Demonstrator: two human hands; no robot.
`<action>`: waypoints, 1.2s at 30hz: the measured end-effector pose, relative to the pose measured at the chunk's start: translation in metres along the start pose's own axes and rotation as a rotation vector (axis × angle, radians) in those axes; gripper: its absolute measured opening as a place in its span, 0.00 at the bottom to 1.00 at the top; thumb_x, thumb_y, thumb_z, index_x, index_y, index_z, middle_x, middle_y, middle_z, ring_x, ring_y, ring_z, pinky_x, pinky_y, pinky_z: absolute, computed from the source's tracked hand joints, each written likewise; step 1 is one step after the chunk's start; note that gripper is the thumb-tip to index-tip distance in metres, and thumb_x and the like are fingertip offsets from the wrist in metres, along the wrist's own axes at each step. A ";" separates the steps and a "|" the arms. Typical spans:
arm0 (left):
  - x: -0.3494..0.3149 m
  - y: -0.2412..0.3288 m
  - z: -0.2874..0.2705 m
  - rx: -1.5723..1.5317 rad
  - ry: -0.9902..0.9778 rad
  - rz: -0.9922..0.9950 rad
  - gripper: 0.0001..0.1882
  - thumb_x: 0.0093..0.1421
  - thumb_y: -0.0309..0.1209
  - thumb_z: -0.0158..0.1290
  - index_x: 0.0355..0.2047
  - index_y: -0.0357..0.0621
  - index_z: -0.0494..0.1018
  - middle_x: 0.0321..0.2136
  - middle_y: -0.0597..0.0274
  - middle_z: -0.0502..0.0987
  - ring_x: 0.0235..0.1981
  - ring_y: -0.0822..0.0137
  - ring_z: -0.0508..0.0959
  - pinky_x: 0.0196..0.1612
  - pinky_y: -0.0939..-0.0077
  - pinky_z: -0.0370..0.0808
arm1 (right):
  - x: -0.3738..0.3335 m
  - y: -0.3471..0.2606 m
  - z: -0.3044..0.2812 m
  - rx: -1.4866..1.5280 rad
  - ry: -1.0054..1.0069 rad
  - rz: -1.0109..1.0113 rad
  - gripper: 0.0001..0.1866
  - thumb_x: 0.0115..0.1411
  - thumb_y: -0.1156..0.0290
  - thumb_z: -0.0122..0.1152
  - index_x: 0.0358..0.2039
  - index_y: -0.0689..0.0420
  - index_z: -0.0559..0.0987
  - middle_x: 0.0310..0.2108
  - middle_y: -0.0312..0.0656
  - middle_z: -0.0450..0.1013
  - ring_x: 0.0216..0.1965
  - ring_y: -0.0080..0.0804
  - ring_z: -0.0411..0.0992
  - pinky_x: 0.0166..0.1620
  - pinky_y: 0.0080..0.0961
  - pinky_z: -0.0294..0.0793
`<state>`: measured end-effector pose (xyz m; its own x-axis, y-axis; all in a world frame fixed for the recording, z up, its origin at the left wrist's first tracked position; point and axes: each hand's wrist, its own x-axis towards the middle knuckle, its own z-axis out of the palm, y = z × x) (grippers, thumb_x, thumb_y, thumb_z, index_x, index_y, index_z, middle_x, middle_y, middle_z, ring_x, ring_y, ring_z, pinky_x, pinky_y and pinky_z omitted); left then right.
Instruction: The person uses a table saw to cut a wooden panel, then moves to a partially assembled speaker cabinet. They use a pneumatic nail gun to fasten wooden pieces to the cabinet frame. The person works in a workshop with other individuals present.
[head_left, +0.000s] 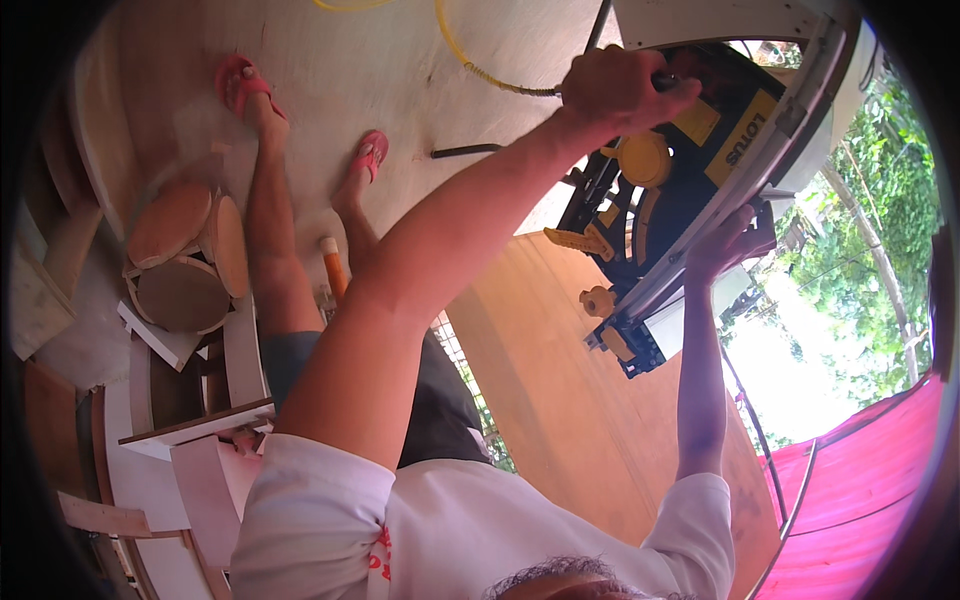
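A black and yellow table saw (pixel 705 150) stands at the upper right, its front panel carrying a round yellow knob (pixel 643 160) and a curved slot. My left hand (pixel 630 90) reaches across to the panel's far end, fingers closed round a small black crank handle (pixel 664 80). A silver rail (pixel 745 190) runs along the saw's edge. Beyond that rail my right hand (pixel 722 245) is closed at a dark piece (pixel 764 228), whose kind I cannot make out. A yellow lever (pixel 580 243) and a smaller brownish knob (pixel 598 301) stick out at the near end.
A plywood panel (pixel 570 400) lies below the saw. A yellow hose (pixel 450 45) trails on the floor near my pink slippers (pixel 240 85). Round wooden pieces (pixel 185 293) and several boards (pixel 190 430) are stacked at left. A pink tarp (pixel 850 510) hangs at the lower right.
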<state>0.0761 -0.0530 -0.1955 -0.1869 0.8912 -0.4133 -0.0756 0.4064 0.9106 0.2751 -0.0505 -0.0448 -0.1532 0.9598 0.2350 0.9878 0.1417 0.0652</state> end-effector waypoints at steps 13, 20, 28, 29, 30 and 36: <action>0.051 0.027 0.021 0.243 -0.087 -0.017 0.30 0.57 0.70 0.50 0.43 0.67 0.86 0.36 0.57 0.86 0.41 0.52 0.87 0.45 0.56 0.83 | -0.001 0.007 0.001 0.013 0.061 -0.176 0.24 0.73 0.55 0.49 0.58 0.61 0.67 0.51 0.50 0.63 0.55 0.47 0.60 0.62 0.50 0.53; 0.058 0.033 0.025 0.325 -0.046 0.060 0.34 0.56 0.71 0.49 0.42 0.60 0.86 0.36 0.54 0.86 0.42 0.51 0.86 0.45 0.56 0.83 | 0.000 0.006 0.003 0.071 0.087 -0.170 0.23 0.72 0.56 0.51 0.57 0.61 0.68 0.51 0.50 0.64 0.54 0.47 0.60 0.62 0.50 0.53; 0.062 0.047 0.022 0.247 -0.069 0.058 0.35 0.58 0.69 0.49 0.44 0.54 0.85 0.38 0.51 0.85 0.44 0.49 0.85 0.48 0.56 0.82 | 0.002 0.007 0.005 0.052 0.086 -0.176 0.23 0.71 0.56 0.51 0.54 0.63 0.69 0.49 0.53 0.64 0.52 0.50 0.60 0.59 0.53 0.56; 0.062 0.049 0.020 0.236 -0.076 0.054 0.35 0.58 0.69 0.48 0.44 0.53 0.85 0.38 0.50 0.85 0.44 0.49 0.85 0.48 0.56 0.82 | 0.002 0.006 0.006 0.051 0.098 -0.176 0.23 0.70 0.56 0.51 0.54 0.63 0.69 0.49 0.52 0.64 0.52 0.50 0.60 0.59 0.53 0.56; 0.063 0.053 0.020 0.224 -0.083 0.052 0.35 0.59 0.68 0.48 0.44 0.53 0.85 0.38 0.50 0.85 0.44 0.49 0.85 0.48 0.56 0.82 | 0.002 0.005 0.006 0.053 0.080 -0.152 0.23 0.70 0.56 0.51 0.54 0.63 0.69 0.48 0.52 0.64 0.52 0.50 0.60 0.59 0.53 0.56; 0.065 0.063 0.014 0.174 -0.119 0.041 0.36 0.60 0.67 0.48 0.45 0.48 0.84 0.40 0.47 0.85 0.46 0.48 0.85 0.50 0.55 0.81 | 0.002 0.003 0.004 0.029 0.050 -0.113 0.21 0.69 0.58 0.51 0.53 0.62 0.68 0.48 0.51 0.63 0.53 0.49 0.60 0.59 0.53 0.55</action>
<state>0.0724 0.0336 -0.1648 -0.0683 0.9209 -0.3838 0.1022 0.3892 0.9155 0.2784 -0.0474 -0.0485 -0.2641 0.9243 0.2757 0.9644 0.2558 0.0664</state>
